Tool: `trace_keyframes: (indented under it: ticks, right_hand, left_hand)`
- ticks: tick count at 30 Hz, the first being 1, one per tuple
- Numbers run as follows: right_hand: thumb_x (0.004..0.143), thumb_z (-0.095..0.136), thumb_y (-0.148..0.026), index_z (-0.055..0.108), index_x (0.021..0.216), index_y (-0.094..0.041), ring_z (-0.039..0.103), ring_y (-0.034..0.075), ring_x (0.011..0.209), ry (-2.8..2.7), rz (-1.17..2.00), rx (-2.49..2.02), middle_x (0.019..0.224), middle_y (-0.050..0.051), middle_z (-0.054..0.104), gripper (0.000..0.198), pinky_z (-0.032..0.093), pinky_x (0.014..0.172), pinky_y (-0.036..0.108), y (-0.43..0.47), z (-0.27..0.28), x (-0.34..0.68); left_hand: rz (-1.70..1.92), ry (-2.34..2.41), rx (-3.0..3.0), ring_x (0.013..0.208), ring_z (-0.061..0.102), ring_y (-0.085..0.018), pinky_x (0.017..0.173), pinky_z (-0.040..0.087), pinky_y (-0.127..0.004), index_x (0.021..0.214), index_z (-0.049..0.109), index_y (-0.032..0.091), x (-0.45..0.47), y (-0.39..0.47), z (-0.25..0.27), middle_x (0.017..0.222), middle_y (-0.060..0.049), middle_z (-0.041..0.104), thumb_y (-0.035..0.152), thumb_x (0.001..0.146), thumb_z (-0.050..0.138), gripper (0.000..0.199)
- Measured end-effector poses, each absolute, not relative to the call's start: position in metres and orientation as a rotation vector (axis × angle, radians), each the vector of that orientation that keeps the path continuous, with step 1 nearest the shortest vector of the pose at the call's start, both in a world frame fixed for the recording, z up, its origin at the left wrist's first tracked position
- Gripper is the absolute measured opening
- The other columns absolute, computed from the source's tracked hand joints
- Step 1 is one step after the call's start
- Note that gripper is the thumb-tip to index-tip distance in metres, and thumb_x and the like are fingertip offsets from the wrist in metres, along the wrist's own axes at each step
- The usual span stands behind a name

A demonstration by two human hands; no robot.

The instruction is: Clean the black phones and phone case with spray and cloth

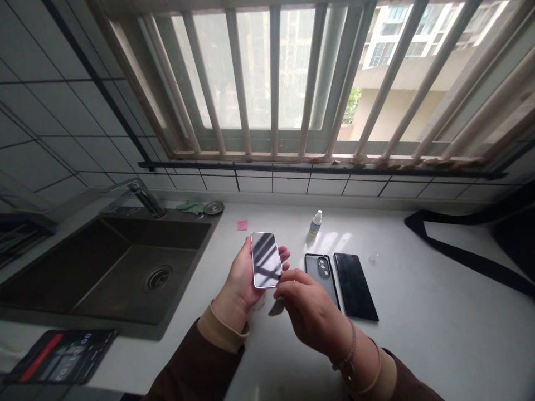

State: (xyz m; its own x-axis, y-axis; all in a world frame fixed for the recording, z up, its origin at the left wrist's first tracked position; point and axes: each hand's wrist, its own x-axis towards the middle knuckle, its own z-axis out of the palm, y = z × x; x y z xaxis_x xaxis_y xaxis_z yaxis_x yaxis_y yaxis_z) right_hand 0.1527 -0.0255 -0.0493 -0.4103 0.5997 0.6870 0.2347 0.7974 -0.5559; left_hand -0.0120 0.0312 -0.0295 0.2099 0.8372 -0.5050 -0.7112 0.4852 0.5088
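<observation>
A smartphone (266, 259) lies screen up in my left hand (240, 278), which grips it from below with fingers showing past its right edge. Dark bar reflections cross its glossy screen. My right hand (307, 312) is pinched closed on a small grey cloth (276, 306), whose end hangs below the fingers. Those fingertips are at the phone's lower right corner; whether the cloth touches the screen is hidden. Just right of my right hand are a phone case (321, 273) with a camera cutout, partly covered by the hand, and a flat black tablet-like slab (356, 287).
A small white-capped bottle (316, 223) stands behind the case. A pink sticky note (242, 225) lies near the sink (125, 267) with its faucet (146, 197). A black strap (460, 256) lies at right, a dark printed package (62, 355) at lower left.
</observation>
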Motion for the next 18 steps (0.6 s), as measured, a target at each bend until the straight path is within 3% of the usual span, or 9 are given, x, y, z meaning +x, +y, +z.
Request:
trace_keyframes:
  ticks: [3,6,10,12,15,18]
  right_hand:
    - [0.109,0.046,-0.017,0.061,0.113,-0.023,0.064,0.017,0.080,-1.775,0.486,-0.896,0.094,0.005,0.068,0.017,0.057,0.075,0.031,-0.021,-0.054,0.159]
    - [0.112,0.046,-0.035,0.060,0.109,-0.024,0.061,0.016,0.072,-1.498,0.649,-1.144,0.088,0.003,0.066,0.018,0.055,0.070,0.030,-0.013,-0.059,0.163]
    - [0.104,0.054,-0.060,0.060,0.106,-0.023,0.063,0.017,0.075,-1.233,1.263,-1.078,0.099,0.005,0.068,0.037,0.058,0.067,0.031,-0.004,-0.063,0.161]
    - [0.099,0.061,-0.064,0.060,0.107,-0.024,0.060,0.016,0.070,-1.188,1.484,-1.031,0.092,0.002,0.066,0.042,0.056,0.062,0.028,-0.002,-0.064,0.159]
    - [0.097,0.063,-0.064,0.063,0.104,-0.023,0.053,0.014,0.063,-1.246,1.521,-1.075,0.076,-0.002,0.060,0.042,0.048,0.058,0.025,-0.001,-0.067,0.158]
    - [0.099,0.058,-0.059,0.066,0.098,-0.021,0.056,0.016,0.066,-1.367,1.396,-1.213,0.077,-0.001,0.064,0.039,0.045,0.060,0.026,0.003,-0.072,0.160]
  left_hand:
    - [1.099,0.802,0.239,0.110,0.076,-0.034,0.091,0.065,-0.045,0.129,0.067,0.004,-0.015,0.034,-0.029,0.128,-0.028,0.073,0.060,0.110,0.030,0.070]
    - [1.109,0.812,0.296,0.108,0.077,-0.031,0.090,0.065,-0.042,0.133,0.066,0.004,-0.015,0.036,-0.033,0.130,-0.027,0.073,0.056,0.111,0.031,0.067]
    - [1.103,0.975,0.364,0.087,0.079,-0.028,0.078,0.065,-0.040,0.121,0.071,0.007,-0.010,0.035,-0.043,0.110,-0.022,0.079,0.056,0.108,0.042,0.059]
    - [1.161,1.105,0.424,0.076,0.077,-0.025,0.073,0.063,-0.036,0.110,0.073,0.008,-0.006,0.033,-0.049,0.096,-0.017,0.080,0.055,0.105,0.052,0.052]
    - [1.211,1.174,0.567,0.070,0.073,-0.021,0.067,0.058,-0.030,0.100,0.072,0.011,0.000,0.031,-0.056,0.087,-0.012,0.079,0.054,0.101,0.062,0.044]
    - [1.100,1.143,0.725,0.071,0.070,-0.020,0.068,0.054,-0.028,0.099,0.072,0.013,0.000,0.033,-0.060,0.088,-0.010,0.078,0.057,0.100,0.061,0.045]
